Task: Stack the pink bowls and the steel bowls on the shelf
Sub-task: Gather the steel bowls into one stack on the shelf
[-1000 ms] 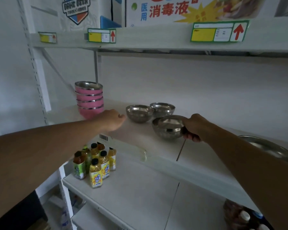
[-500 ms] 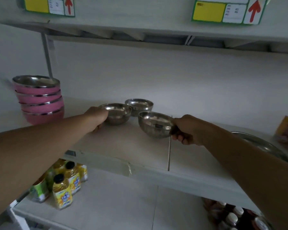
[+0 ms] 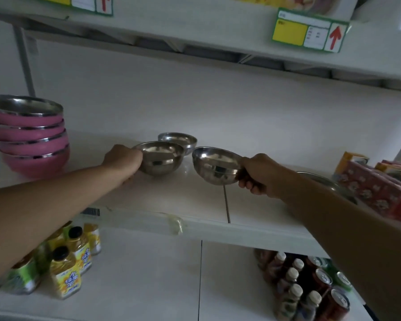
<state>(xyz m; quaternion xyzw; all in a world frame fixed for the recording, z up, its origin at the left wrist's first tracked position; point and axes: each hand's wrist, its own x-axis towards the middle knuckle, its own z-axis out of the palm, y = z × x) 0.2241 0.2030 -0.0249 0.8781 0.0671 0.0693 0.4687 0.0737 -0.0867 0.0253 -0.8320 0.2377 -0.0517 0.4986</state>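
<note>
1. The right hand (image 3: pixel 256 176) pinches the rim of a steel bowl (image 3: pixel 214 166), thumb over the lip and fingers curled beneath, and holds it tilted, apparently just clear of the shelf (image 3: pixel 195 205).
2. The left hand (image 3: pixel 124 159) closes around the near wall of a second steel bowl (image 3: pixel 161 157), which sits upright on the shelf; its fingertips are hidden behind the bowl.
3. A third steel bowl (image 3: pixel 178 139) stands just behind those two, untouched.
4. The pink bowls (image 3: pixel 30 135) are already nested in one pile at the shelf's left end, well apart from the steel ones.
5. These thin metal bowls look light and rigid, but smooth and likely slippery; a rim pinch seems the surest hold.
6. Nesting should go easily if the held bowl is levelled first; a crooked drop could clatter and send the lower bowl skating.
</note>
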